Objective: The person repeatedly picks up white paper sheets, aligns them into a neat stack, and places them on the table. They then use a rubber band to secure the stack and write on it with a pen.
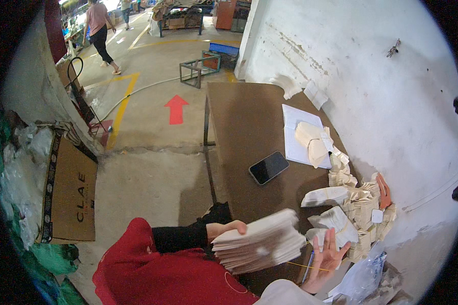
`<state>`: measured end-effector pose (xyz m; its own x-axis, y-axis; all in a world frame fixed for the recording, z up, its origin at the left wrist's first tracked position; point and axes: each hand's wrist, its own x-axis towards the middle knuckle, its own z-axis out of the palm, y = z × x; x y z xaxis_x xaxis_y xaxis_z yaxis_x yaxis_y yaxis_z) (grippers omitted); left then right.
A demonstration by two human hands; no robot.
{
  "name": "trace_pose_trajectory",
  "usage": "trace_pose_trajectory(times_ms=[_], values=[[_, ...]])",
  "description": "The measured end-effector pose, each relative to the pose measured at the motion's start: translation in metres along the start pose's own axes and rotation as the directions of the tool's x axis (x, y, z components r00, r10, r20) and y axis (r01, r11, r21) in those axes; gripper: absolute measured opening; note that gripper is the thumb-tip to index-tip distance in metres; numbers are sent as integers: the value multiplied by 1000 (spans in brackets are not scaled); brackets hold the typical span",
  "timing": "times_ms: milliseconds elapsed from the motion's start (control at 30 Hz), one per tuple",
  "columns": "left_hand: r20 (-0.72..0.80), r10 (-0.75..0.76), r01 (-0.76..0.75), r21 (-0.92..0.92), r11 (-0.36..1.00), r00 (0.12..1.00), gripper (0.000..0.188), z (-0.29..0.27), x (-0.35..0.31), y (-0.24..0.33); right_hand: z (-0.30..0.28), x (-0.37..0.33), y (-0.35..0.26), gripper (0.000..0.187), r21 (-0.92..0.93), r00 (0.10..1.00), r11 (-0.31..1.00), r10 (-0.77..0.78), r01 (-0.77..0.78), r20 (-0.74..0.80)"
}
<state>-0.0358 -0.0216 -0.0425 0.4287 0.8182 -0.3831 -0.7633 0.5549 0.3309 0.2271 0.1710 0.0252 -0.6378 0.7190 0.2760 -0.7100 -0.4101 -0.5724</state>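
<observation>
My left hand (230, 230) grips one end of a thick stack of off-white sheets (262, 241), its thumb on top; I cannot tell whether they are paper or cloth. To the right, my right hand (326, 259) is raised palm up with fingers spread. A thin yellow rubber band (306, 266) runs across that palm toward the stack and seems looped around the hand. Beside the palm is a slim blue pen-like thing (308, 267), partly hidden. Just beyond the fingers lie banded white bundles (341, 226) (324, 196).
On the brown table (239, 117) lie a dark phone (268, 168), an open notebook (294, 124) with cream pieces (310, 140), and heaped cream bundles (364, 203) along the wall. Clear plastic (366, 274) sits at near right. A cardboard box (74, 188) stands left; a person (97, 30) walks far off.
</observation>
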Motion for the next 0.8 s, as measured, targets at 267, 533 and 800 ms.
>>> trace_pose_trajectory(times_ms=[267,533,800], values=[[133,-188,106,465,879,973,59,35,34,-3,114,48,1,95,-936,608,347,729,68,314],[-73,42,-40,22,999,996,56,21,15,2,80,6,24,49,-989,450,-36,892,144,33],[-232,636,-672,-134,728,736,74,-12,-11,26,17,-49,0,49,-741,915,597,398,-308,-60]])
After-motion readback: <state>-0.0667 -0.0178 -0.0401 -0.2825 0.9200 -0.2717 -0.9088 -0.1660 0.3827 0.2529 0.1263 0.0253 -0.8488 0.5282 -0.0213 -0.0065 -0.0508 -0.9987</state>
